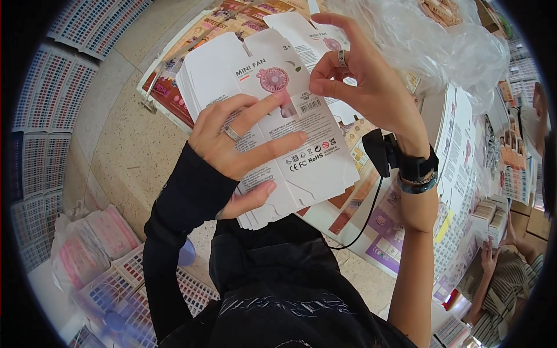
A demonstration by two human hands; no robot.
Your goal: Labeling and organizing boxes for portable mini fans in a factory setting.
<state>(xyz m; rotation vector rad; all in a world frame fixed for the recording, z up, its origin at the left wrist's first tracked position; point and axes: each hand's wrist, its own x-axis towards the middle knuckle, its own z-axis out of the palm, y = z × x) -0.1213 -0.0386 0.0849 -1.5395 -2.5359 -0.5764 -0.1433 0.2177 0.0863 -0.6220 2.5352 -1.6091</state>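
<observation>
My left hand (pixel 238 139) grips a stack of flat, unfolded white cartons (pixel 322 159) in front of my body. Its fingers spread over the top carton, which bears a picture of a small pink fan and black print. Close to the stack's upper right edge is my right hand (pixel 354 75), index finger stretched up and thumb apart from it. No object shows between those fingers. Behind the stack lies another white carton (pixel 287 26) with a similar fan picture, partly hidden by my right hand.
Printed colourful sheets (pixel 168 87) cover the work surface under the cartons. Clear plastic wrap (pixel 418 43) lies at the upper right. More carton stacks (pixel 458 136) stand on the right, near another person's hand (pixel 490 258). A bag of pink packs (pixel 96 243) sits at the lower left.
</observation>
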